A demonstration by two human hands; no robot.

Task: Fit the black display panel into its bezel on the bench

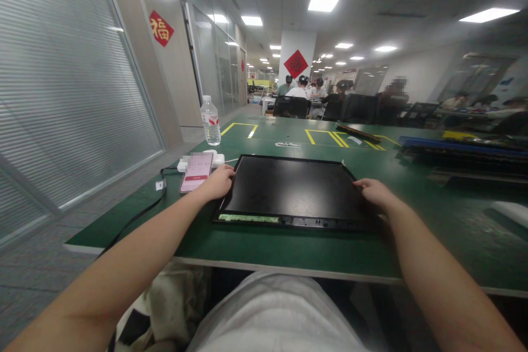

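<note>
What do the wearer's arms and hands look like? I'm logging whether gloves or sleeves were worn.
Both forearms are bare up to the picture's edge, with no sleeves showing. The left hand and right hand wear no gloves; no watch, ring or wristband shows.

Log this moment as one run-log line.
left hand: on left edge of black panel | right hand: on right edge | panel: flat on green table | phone: beside left hand

Panel [292,190] flat on table [264,247]; phone [197,171] left; bottle [210,121] behind.

"福" on red wall sign [161,28]
</note>
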